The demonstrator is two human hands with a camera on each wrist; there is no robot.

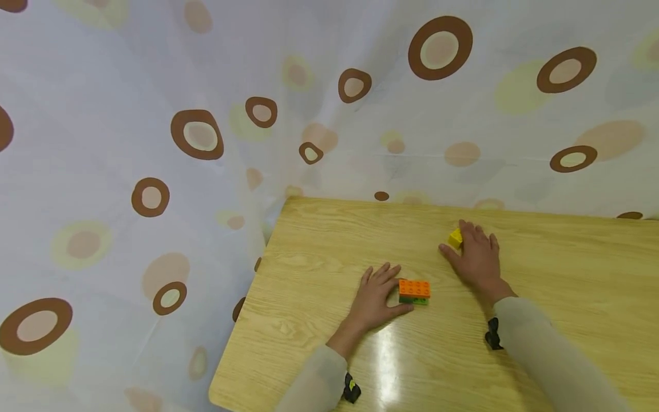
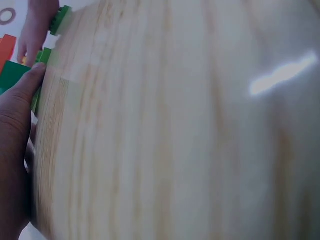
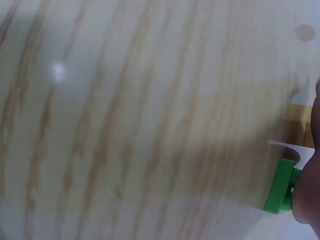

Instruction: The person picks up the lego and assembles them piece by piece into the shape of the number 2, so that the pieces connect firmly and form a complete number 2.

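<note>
A small stack of toy bricks, orange on top [image 1: 414, 288] over dark green [image 2: 12, 75] and light green [image 2: 44, 56], sits on the table. My left hand [image 1: 374, 302] holds it between thumb and index finger, the other fingers spread. Farther back, my right hand [image 1: 477, 260] is over a yellow brick [image 1: 455, 238], with the index finger beside it and the thumb apart from it. In the right wrist view, a green brick [image 3: 281, 186] lies low by the right hand; in the head view the hand hides it. The yellow brick [image 3: 299, 125] shows partly behind the fingers.
The pale wooden table [image 1: 309, 246] has its left edge beside the left arm. A white curtain [image 1: 360, 131] with brown rings hangs along the back and left. Dark straps sit at both cuffs. Light glares on the tabletop.
</note>
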